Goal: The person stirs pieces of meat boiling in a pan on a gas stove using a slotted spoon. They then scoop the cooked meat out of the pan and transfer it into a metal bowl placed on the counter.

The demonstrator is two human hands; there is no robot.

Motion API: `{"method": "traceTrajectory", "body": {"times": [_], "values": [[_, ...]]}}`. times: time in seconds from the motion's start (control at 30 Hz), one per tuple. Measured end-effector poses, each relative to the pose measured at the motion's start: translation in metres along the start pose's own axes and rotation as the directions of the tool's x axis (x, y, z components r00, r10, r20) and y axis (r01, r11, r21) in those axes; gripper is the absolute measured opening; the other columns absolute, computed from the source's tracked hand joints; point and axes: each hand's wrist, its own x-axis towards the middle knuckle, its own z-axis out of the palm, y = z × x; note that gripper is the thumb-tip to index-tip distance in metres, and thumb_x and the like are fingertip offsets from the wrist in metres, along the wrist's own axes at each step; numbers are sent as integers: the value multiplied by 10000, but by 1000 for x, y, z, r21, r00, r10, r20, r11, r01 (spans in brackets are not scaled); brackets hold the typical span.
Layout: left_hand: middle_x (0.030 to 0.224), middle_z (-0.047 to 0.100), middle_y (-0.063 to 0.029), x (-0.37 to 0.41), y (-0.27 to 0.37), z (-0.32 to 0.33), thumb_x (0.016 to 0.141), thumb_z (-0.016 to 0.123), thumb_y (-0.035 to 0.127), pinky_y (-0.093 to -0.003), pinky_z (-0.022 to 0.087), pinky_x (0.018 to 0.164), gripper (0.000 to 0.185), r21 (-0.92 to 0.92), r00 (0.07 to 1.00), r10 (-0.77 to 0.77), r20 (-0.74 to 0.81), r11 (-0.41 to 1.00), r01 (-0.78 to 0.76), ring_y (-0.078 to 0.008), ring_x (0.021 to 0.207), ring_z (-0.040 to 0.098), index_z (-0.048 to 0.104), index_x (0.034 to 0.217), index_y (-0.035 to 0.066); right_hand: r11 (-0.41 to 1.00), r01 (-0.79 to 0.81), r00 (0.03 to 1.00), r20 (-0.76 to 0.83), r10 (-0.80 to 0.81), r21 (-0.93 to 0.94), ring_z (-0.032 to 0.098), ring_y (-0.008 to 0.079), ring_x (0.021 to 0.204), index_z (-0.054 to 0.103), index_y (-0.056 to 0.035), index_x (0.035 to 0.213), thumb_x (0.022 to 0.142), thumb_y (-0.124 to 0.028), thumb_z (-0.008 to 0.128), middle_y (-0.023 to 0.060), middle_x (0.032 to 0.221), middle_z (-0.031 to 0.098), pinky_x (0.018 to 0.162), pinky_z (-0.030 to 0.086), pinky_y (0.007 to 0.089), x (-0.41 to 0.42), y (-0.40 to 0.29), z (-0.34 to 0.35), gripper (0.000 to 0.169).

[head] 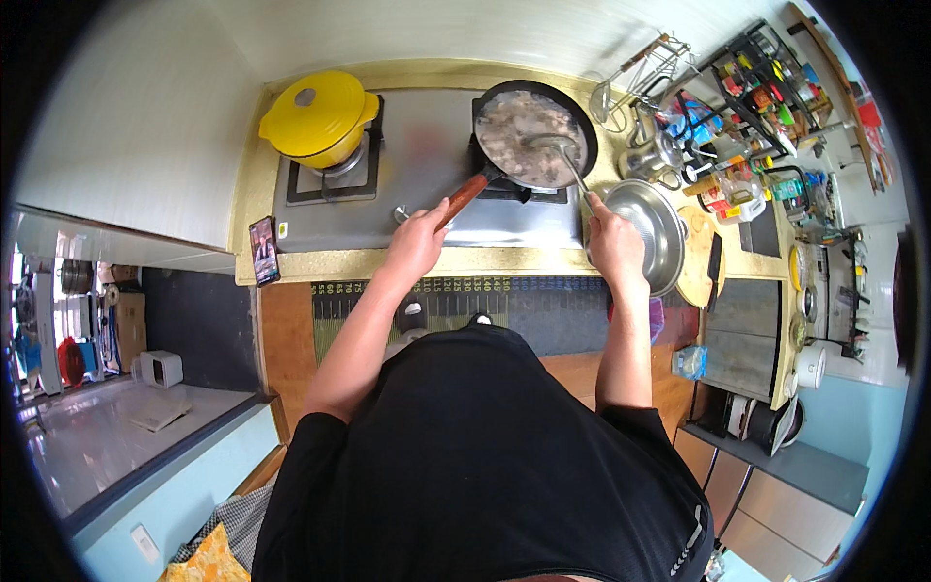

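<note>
My left hand (418,244) grips the reddish wooden handle (465,198) of a black frying pan (590,138). The pan sits on the right burner of a steel gas hob (422,182). Pale brown pieces of food (516,127) lie in it under cloudy, foamy liquid. In my right hand (618,244) is the shaft of a metal ladle (550,142), whose bowl rests in the liquid near the pan's right side. Just beyond my right wrist stands a stainless steel basin (658,258), partly hidden by that hand.
A lidded yellow pot (316,116) occupies the left burner. A phone (263,251) leans at the counter's front left. To the right are a steel kettle (651,153), a round wooden board (694,269) with a black-handled knife (715,273), and several bottles (734,193) below a wall rack (764,84).
</note>
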Motion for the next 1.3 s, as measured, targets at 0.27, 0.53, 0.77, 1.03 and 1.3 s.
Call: {"method": "traceTrajectory", "body": {"times": [0.27,0.53,0.77,1.03,1.3], "values": [[1148,694,-222,-2,-2,5,962,675,70,-495,547,925,541,-13,1000,-3,-30,1000,3,-440,1051,676,572,1492,93,1000,-19,999,34,18,21,717,463,904,659,-197,1424,1020,-201,594,278,965,728,788,554,554,1,3,-2,409],[1155,687,-231,-4,3,1,957,683,63,-493,547,916,545,-23,1000,-26,-9,999,26,-437,1047,677,571,1490,70,998,17,996,-94,-11,64,722,440,882,654,-150,1433,1034,-195,578,256,947,738,781,554,526,3,3,-5,409],[1153,684,-233,-3,2,1,961,677,59,-494,547,912,543,-14,1000,-20,-5,1000,20,-438,1038,677,566,1492,63,999,-41,999,-23,41,33,723,442,857,638,-153,1450,1033,-188,571,251,931,742,770,558,535,14,11,18,423],[1167,683,-227,-3,6,-1,982,665,76,-490,549,922,529,-8,999,-50,17,999,50,-432,1053,681,558,1500,75,998,-1,1000,-30,3,60,725,452,886,621,-158,1469,1029,-178,572,263,969,740,774,560,548,9,18,22,443],[1162,684,-225,-3,6,0,980,667,80,-490,547,925,532,-2,998,-62,13,998,62,-432,1045,679,561,1501,83,997,-6,1000,-5,7,79,720,471,894,594,-158,1493,1032,-178,575,273,972,737,775,557,559,7,20,28,463]]}}
